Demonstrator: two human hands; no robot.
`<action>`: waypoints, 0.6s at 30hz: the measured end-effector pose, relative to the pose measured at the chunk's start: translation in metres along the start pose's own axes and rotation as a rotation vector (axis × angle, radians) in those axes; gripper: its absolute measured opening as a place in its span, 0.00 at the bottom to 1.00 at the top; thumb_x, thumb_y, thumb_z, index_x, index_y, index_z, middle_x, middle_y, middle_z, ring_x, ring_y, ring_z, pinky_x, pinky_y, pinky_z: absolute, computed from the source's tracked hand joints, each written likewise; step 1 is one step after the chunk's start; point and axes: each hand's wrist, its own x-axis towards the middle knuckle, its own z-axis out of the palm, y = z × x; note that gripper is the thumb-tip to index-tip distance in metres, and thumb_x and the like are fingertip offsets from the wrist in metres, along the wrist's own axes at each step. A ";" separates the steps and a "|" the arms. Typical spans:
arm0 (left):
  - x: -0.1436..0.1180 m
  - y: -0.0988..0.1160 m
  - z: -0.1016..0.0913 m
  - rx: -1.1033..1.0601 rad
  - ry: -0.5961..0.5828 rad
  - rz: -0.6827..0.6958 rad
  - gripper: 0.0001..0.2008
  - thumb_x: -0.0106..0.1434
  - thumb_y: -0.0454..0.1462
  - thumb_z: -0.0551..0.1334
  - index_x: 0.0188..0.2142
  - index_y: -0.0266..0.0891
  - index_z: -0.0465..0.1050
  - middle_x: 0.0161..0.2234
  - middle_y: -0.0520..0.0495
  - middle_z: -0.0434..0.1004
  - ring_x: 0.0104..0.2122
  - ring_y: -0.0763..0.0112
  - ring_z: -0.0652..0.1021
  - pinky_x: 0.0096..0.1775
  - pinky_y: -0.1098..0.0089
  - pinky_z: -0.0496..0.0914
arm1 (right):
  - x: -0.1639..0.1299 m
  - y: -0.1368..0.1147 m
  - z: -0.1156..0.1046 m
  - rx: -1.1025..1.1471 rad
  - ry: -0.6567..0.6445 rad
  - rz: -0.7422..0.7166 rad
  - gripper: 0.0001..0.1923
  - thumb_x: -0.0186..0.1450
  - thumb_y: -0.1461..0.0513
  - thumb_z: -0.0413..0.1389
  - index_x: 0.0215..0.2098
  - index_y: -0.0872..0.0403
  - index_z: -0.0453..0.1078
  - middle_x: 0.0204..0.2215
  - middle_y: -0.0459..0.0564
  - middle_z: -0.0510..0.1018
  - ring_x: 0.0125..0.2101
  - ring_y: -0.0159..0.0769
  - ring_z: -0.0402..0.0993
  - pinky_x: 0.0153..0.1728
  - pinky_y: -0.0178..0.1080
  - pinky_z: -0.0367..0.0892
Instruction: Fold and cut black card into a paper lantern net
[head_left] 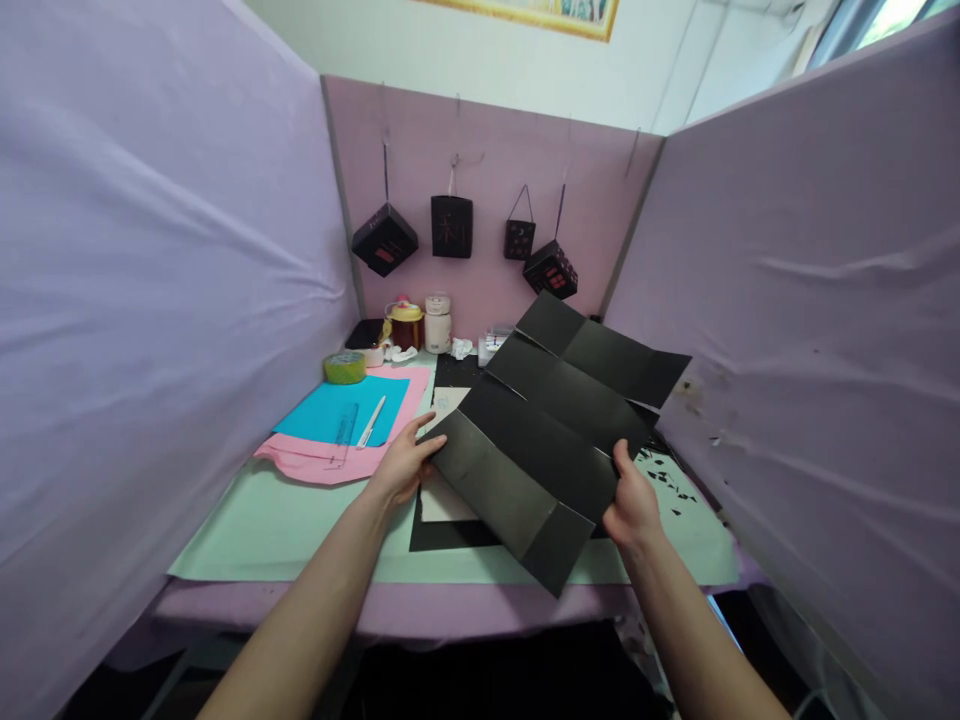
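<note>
I hold a large black creased card sheet [551,420] up over the desk, tilted away to the right, with several fold lines across it. My left hand [401,465] grips its near left edge, thumb on top. My right hand [632,505] pinches its near right edge. Under the sheet, a white paper [442,500] rests on another black sheet [450,535], both on a pale green mat [277,525].
Pink paper [330,462] and blue paper [341,410] with a clear ruler [343,435] and a pen [371,422] lie at left. A tape roll [345,367], jars [407,325] and a white cup [438,322] stand at the back. Several black paper lanterns [452,226] hang on the purple partition. Black scraps [667,480] litter the right.
</note>
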 end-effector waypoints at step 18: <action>0.004 -0.007 -0.002 0.124 0.013 0.111 0.29 0.57 0.36 0.66 0.58 0.42 0.61 0.50 0.39 0.71 0.46 0.60 0.76 0.44 0.62 0.72 | 0.007 -0.011 0.002 0.080 0.060 0.005 0.21 0.63 0.48 0.54 0.39 0.57 0.72 0.33 0.55 0.81 0.41 0.47 0.78 0.44 0.49 0.75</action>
